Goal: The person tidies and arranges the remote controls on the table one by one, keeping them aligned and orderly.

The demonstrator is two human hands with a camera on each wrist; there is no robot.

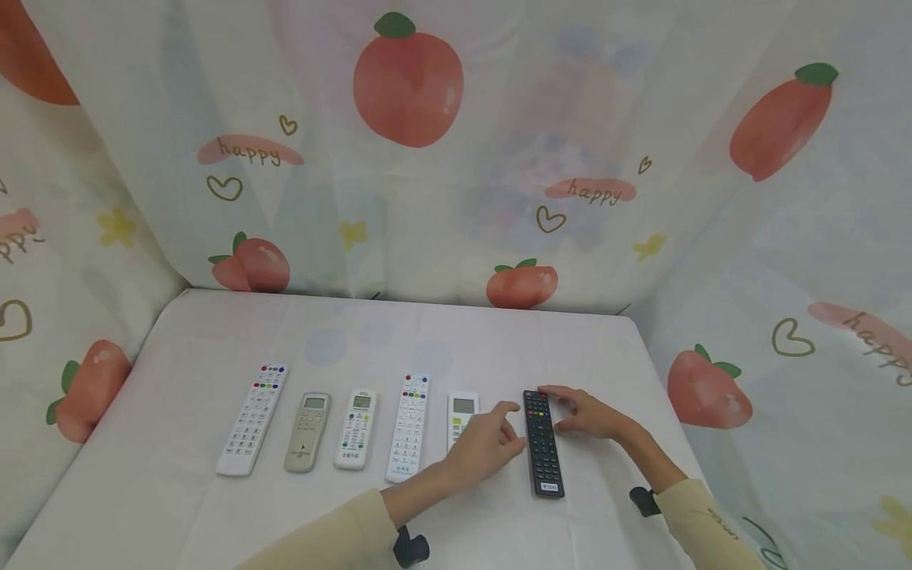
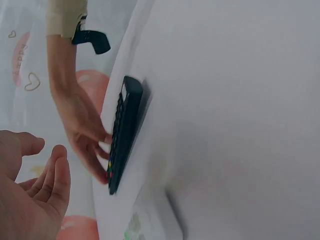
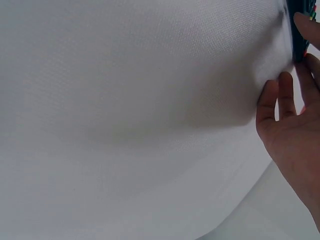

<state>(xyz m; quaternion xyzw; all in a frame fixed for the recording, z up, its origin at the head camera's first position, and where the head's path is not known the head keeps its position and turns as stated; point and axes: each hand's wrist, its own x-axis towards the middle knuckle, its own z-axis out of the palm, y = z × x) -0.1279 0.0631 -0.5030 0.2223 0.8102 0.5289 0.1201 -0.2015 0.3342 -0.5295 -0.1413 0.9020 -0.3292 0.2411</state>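
A black remote control (image 1: 544, 445) lies on the white table, its long side running away from me. My right hand (image 1: 587, 413) is at its right side, forefinger at the far end and thumb near the long edge; the right wrist view shows the fingertips right at the remote. To the left of it, my left hand (image 1: 479, 445) hovers with loosely bent fingers and holds nothing, its fingertips close to the black remote's left edge. Under that hand, a white remote with a display (image 1: 463, 405) is partly hidden.
Further left lie a white remote with coloured buttons (image 1: 408, 427), a small white remote (image 1: 355, 431), a beige remote (image 1: 308, 434) and another long white remote (image 1: 252, 421). Fruit-patterned cloth (image 1: 427, 222) hangs behind and beside the white table (image 1: 178, 380).
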